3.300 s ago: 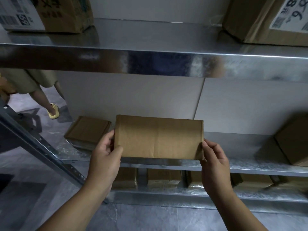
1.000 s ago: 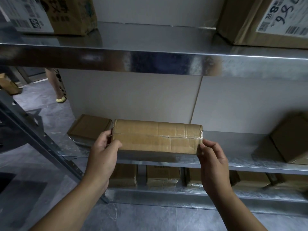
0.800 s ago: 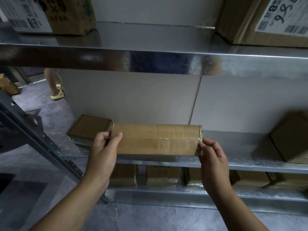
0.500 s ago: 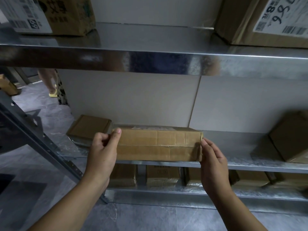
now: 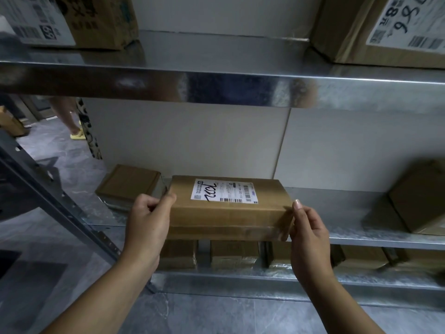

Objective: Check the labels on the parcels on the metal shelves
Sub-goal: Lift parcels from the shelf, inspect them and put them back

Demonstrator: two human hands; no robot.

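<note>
A long brown cardboard parcel (image 5: 226, 218) is held just in front of the middle metal shelf (image 5: 337, 213). Its top face carries a white label (image 5: 225, 194) with barcodes and a handwritten black number. My left hand (image 5: 148, 220) grips the parcel's left end, thumb on the top edge. At the right end, my right hand (image 5: 307, 229) holds the parcel with its thumb against the upper corner.
A flat brown box (image 5: 130, 183) lies on the same shelf at the left and another box (image 5: 419, 198) at the right. Labelled boxes (image 5: 385, 30) stand on the upper shelf (image 5: 216, 75). Several small parcels (image 5: 231, 254) sit on the lower shelf. A person's legs (image 5: 69, 119) show beyond, left.
The parcel has been rolled in my hands until its labelled face came up on top. The person in the background has walked on.
</note>
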